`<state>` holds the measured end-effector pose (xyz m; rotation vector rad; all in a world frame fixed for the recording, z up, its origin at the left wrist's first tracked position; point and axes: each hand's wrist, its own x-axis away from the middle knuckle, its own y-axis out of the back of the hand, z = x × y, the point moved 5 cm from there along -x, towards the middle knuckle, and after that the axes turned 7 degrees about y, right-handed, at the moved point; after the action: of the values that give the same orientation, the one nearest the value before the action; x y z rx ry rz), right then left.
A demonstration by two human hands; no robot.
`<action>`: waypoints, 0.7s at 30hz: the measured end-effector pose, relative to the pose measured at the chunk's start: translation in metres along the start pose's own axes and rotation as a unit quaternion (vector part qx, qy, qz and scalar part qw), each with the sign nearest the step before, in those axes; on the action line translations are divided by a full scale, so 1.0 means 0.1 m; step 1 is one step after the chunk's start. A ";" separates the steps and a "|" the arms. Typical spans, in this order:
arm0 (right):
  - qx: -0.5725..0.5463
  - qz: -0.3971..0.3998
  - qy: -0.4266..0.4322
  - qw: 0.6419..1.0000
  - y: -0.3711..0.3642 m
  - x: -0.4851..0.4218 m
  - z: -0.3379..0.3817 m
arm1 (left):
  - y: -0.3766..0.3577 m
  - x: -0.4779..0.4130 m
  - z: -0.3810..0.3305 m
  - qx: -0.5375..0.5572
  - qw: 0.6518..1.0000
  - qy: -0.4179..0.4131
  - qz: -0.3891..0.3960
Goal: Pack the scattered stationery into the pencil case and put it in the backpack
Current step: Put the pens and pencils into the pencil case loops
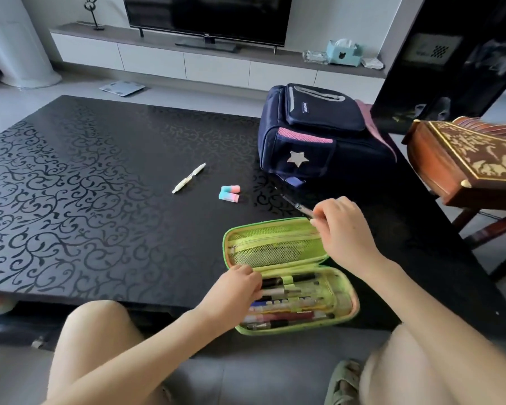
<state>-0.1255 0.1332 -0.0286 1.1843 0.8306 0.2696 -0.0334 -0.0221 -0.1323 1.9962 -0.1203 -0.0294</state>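
Note:
A green pencil case (278, 247) lies open at the near edge of the black table (85, 200), its lower half filled with several pens. My left hand (237, 287) rests on the case's left end, fingers curled over the pens. Above the case's lid, my right hand (342, 229) pinches a dark pen (292, 202) that points up and left. A white pen (189, 178) and two pink-and-blue erasers (230, 192) lie loose on the table. The navy backpack (319, 135) with a silver star lies at the table's back right.
A carved wooden stool (465, 162) stands close on the right beside a dark cabinet (450, 59). A TV unit (187, 59) runs along the far wall. My knees sit below the table's near edge.

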 end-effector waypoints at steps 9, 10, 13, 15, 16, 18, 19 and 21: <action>-0.005 0.253 0.064 0.965 -0.39 0.39 0.41 | 0.16 0.11 0.04 0.021 1.000 0.002 0.022; 0.001 0.274 0.073 0.959 -0.45 0.41 0.45 | 0.22 0.14 0.08 0.031 0.999 0.009 0.012; 0.019 0.325 0.092 0.941 -0.62 0.42 0.54 | 0.38 0.23 0.26 0.034 0.998 0.040 -0.021; 0.035 0.343 0.109 0.932 -0.66 0.40 0.58 | 0.49 0.29 0.40 0.021 0.997 0.069 -0.039; 0.034 0.346 0.113 0.931 -0.66 0.39 0.59 | 0.55 0.31 0.48 0.018 0.995 0.082 -0.049; 0.024 0.344 0.106 0.933 -0.64 0.36 0.57 | 0.64 0.33 0.62 0.019 0.993 0.102 -0.064; 0.024 0.341 0.101 0.934 -0.64 0.34 0.55 | 0.68 0.32 0.69 0.020 0.991 0.111 -0.069; 0.020 0.335 0.095 0.937 -0.63 0.31 0.54 | 0.73 0.27 0.82 0.024 0.988 0.132 -0.074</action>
<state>-0.0816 0.0890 -0.0915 1.4701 0.5708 0.9405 -0.0179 -0.1287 -0.0989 2.0351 0.1999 0.1439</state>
